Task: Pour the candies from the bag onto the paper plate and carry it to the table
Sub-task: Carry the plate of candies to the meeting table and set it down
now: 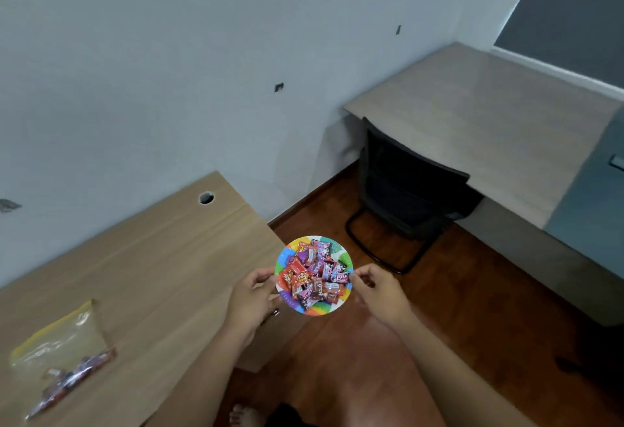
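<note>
Over the wooden floor (456,291), just past the near desk's corner, our fingers pinch opposite rims of the paper plate (315,309): the left hand (251,298) and the right hand (378,288) each closed on an edge. The candies (312,274) sit heaped in its middle. We should keep it level and walk slowly. The bag (64,349) lies on the near desk (152,257), seemingly with a few sweets left. The table (489,116) ahead offers bare room; the chair (405,190) crowds its near edge.
</note>
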`<state>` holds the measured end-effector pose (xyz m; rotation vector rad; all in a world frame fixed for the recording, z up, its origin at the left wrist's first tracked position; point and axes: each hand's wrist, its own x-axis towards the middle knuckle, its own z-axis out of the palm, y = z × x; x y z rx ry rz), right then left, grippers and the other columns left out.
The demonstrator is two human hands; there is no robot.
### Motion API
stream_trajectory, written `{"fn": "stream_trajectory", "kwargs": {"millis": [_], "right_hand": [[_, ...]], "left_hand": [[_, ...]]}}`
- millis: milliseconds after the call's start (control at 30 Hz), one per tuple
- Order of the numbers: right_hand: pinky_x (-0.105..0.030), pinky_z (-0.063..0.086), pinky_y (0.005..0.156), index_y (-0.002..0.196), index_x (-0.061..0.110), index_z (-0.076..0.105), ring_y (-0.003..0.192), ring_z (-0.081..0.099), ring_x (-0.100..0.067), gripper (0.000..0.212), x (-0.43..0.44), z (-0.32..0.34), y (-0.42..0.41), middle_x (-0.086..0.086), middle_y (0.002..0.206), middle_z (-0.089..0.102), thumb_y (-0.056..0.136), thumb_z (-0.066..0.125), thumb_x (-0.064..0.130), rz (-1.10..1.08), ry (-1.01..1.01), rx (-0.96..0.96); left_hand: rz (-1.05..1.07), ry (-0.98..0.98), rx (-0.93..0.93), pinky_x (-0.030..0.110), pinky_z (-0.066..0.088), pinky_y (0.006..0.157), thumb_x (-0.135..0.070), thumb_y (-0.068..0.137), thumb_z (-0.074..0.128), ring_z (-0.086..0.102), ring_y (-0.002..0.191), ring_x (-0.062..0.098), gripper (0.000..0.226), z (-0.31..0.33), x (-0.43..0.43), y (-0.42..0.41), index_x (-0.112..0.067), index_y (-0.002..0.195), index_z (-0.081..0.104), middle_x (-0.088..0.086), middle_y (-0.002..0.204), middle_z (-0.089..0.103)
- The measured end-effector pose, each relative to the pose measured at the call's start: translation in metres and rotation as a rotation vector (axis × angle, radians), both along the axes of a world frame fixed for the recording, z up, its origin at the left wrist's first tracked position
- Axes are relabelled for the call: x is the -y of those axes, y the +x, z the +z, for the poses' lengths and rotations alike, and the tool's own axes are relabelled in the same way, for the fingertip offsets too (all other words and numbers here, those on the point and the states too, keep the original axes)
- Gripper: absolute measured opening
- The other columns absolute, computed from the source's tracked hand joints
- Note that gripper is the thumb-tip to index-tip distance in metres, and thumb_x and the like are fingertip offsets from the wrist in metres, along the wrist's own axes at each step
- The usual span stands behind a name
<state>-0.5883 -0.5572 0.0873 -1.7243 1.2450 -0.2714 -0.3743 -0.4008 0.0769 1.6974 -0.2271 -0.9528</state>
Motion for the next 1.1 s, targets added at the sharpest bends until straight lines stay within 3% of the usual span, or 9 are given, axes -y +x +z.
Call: {"fn": "stream_trajectory", "kwargs": {"millis": [100, 200, 500, 567, 667, 767, 933, 1100], "right_hand": [[-0.027, 0.061, 0.059, 0.096, 0.024, 0.073, 0.062, 0.076, -0.011, 0.016, 0.013, 0.004, -0.057, 0.002, 0.073, 0.079, 0.103, 0.067, 0.038, -0.068, -0.008, -0.018], [-0.038, 0.068, 0.066, 0.097, 0.027, 0.072, 0.067, 0.078, -0.014, 0.017, 0.024, 0.006, -0.112, 0.004, 0.077, 0.080, 0.103, 0.067, 0.041, -0.134, -0.017, -0.020], [-0.041, 0.067, 0.068, 0.098, 0.020, 0.072, 0.073, 0.079, -0.023, 0.017, 0.054, 0.016, -0.254, 0.000, 0.085, 0.080, 0.103, 0.068, 0.036, -0.389, 0.028, 0.055], [-0.034, 0.065, 0.063, 0.097, 0.018, 0.072, 0.071, 0.078, -0.021, 0.017, 0.063, 0.017, -0.281, 0.000, 0.085, 0.080, 0.103, 0.069, 0.034, -0.445, 0.022, 0.068], [-0.019, 0.056, 0.056, 0.096, 0.016, 0.074, 0.064, 0.071, -0.002, 0.017, 0.079, 0.019, -0.318, 0.001, 0.084, 0.080, 0.102, 0.071, 0.031, -0.513, -0.016, 0.065], [-0.028, 0.054, 0.062, 0.092, 0.022, 0.074, 0.071, 0.071, -0.009, 0.017, 0.099, 0.016, -0.353, 0.003, 0.085, 0.079, 0.100, 0.072, 0.037, -0.574, -0.048, 0.036], [-0.045, 0.063, 0.069, 0.089, 0.025, 0.073, 0.079, 0.077, -0.023, 0.019, 0.147, 0.006, -0.405, 0.001, 0.083, 0.080, 0.098, 0.073, 0.041, -0.689, -0.031, 0.024], [-0.041, 0.066, 0.064, 0.093, 0.023, 0.072, 0.072, 0.078, -0.019, 0.020, 0.211, 0.001, -0.446, 0.001, 0.083, 0.081, 0.100, 0.071, 0.041, -0.755, 0.002, 0.024]], "left_hand": [[-0.054, -0.022, -0.004, 0.030, 0.069, 0.076, -0.010, 0.104, 0.067, 0.080, 0.098, 0.025, 0.009, 0.005, 0.027, -0.047, -0.014, 0.106, 0.075, 0.011, 0.121, 0.073], [-0.125, -0.030, -0.006, 0.037, 0.069, 0.084, -0.013, 0.104, 0.069, 0.079, 0.111, 0.030, 0.011, 0.008, 0.056, -0.092, -0.013, 0.112, 0.077, 0.012, 0.124, 0.074], [-0.396, -0.006, 0.050, 0.023, 0.067, 0.072, -0.016, 0.105, 0.068, 0.079, 0.102, 0.016, 0.014, 0.028, 0.148, -0.209, -0.017, 0.116, 0.076, -0.001, 0.117, 0.077], [-0.454, -0.021, 0.057, 0.022, 0.067, 0.070, -0.015, 0.104, 0.069, 0.079, 0.103, 0.017, 0.015, 0.032, 0.169, -0.233, -0.015, 0.118, 0.076, -0.001, 0.115, 0.078], [-0.540, -0.015, 0.071, 0.023, 0.067, 0.072, -0.017, 0.104, 0.069, 0.079, 0.102, 0.016, 0.016, 0.033, 0.203, -0.267, -0.016, 0.118, 0.076, -0.001, 0.116, 0.078], [-0.606, -0.016, 0.075, 0.024, 0.067, 0.072, -0.017, 0.104, 0.069, 0.079, 0.103, 0.016, 0.017, 0.030, 0.241, -0.298, -0.016, 0.120, 0.075, -0.001, 0.118, 0.077], [-0.699, -0.038, 0.063, 0.022, 0.066, 0.069, -0.017, 0.105, 0.068, 0.078, 0.104, 0.016, 0.018, 0.023, 0.314, -0.347, -0.014, 0.122, 0.075, -0.001, 0.120, 0.075], [-0.774, -0.031, 0.037, 0.030, 0.068, 0.077, -0.018, 0.105, 0.068, 0.079, 0.107, 0.020, 0.015, 0.013, 0.397, -0.388, -0.017, 0.119, 0.075, 0.001, 0.123, 0.076]]}}
